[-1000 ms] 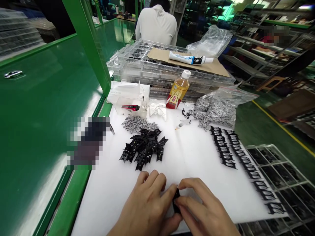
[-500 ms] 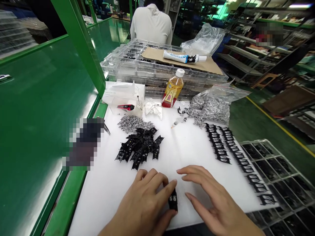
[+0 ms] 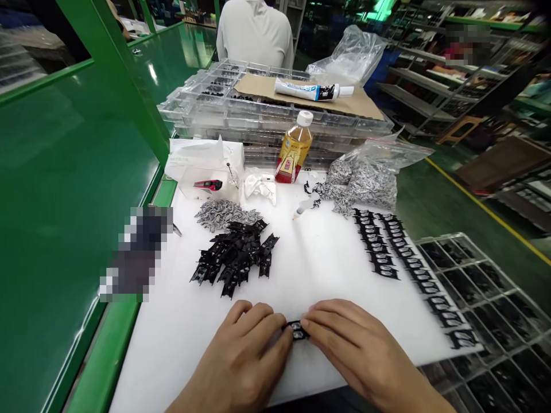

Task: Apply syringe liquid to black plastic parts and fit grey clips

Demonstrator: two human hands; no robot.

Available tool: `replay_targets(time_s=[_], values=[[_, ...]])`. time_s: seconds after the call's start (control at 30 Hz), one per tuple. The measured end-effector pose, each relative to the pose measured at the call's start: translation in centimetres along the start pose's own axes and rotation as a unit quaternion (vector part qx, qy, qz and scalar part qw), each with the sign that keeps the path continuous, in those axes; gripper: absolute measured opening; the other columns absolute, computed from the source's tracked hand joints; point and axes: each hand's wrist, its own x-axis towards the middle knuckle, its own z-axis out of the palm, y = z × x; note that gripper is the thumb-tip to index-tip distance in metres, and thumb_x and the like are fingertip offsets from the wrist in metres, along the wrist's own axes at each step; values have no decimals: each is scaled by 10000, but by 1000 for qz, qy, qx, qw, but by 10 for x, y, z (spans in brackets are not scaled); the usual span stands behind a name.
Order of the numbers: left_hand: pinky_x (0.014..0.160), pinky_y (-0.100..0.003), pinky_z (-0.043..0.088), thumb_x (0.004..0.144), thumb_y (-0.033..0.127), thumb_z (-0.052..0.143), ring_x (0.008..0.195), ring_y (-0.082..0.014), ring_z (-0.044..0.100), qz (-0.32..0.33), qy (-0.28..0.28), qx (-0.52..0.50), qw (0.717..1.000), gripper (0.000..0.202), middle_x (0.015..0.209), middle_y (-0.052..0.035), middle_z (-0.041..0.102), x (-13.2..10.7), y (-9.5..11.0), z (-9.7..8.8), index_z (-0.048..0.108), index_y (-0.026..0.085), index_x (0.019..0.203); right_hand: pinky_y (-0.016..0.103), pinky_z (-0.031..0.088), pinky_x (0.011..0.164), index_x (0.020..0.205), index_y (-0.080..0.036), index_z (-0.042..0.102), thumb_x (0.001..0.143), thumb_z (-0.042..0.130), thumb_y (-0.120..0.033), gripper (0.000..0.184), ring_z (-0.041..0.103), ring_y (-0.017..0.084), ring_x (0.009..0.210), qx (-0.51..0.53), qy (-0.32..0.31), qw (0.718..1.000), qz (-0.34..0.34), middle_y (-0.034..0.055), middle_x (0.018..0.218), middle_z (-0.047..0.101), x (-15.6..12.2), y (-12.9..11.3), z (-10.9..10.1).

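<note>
A small black plastic part lies on the white work mat near its front edge, pinched from both sides. My left hand grips its left end with curled fingers. My right hand presses its fingertips on the right end. Just beyond my hands sits a pile of black plastic parts, with a small heap of grey metal clips behind it. Two rows of black parts run along the mat's right side.
A clear bag of metal clips, a yellow drink bottle, a white box with a red cutter and stacked clear trays stand at the back. A clear compartment tray lies right. A person in white sits beyond, back turned.
My right hand, open and away from the part half a second ago, has come back onto it. The part now lies flat between both hands. The view has tilted slightly.
</note>
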Motion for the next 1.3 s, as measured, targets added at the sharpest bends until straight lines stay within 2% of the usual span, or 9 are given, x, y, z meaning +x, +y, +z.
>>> replay_targets(time_s=[0.27,0.57,0.7,0.8,0.9,1.03,1.3], values=[[804,-370,536,1075,96,466,917,-210,647,12,-5,31,999,246,938,-78,695,4,1,1,680,152,1181,395,636,950,1345,-127,680,1031,583,-81,332,663,232,1117,-7,-26,1000,-13,96,1185,760,0,2,0],[795,-374,551,1064,74,462,908,-212,649,7,-25,36,999,248,932,-82,688,3,3,2,692,144,1126,402,653,923,1320,-112,685,1027,566,-73,319,691,240,1083,-10,-44,999,-24,113,1170,763,3,4,1],[811,-377,555,1077,95,445,916,-214,656,13,-14,33,999,267,941,-86,699,2,1,-1,694,141,1164,347,647,984,1313,-128,693,995,646,-74,326,714,213,1114,3,3,1000,-7,96,1166,784,-4,4,5],[806,-374,561,1092,112,392,919,-212,654,24,-14,26,999,322,953,-89,709,3,0,-5,702,157,1167,312,608,1080,1365,-128,674,999,629,-61,375,706,200,1234,-4,41,999,-5,126,1303,763,-14,5,10],[795,-376,566,1096,111,357,931,-217,647,28,-18,23,999,360,947,-90,710,5,-1,-8,710,156,1152,311,608,1090,1409,-182,673,1017,602,-83,410,715,206,1266,-6,37,999,-10,109,1363,750,-22,4,13],[805,-380,568,1099,107,356,946,-219,642,22,-31,25,999,363,953,-86,708,7,0,-8,711,155,1157,285,632,1049,1361,-279,713,1019,642,-151,372,763,199,1178,42,23,998,30,39,1327,777,-21,3,15],[814,-369,565,1099,119,381,934,-211,639,19,-31,36,999,338,969,-85,700,6,2,-8,706,176,1175,289,651,1005,1354,-259,703,1040,606,-158,344,773,191,1125,60,19,997,36,48,1266,790,-15,0,15]])
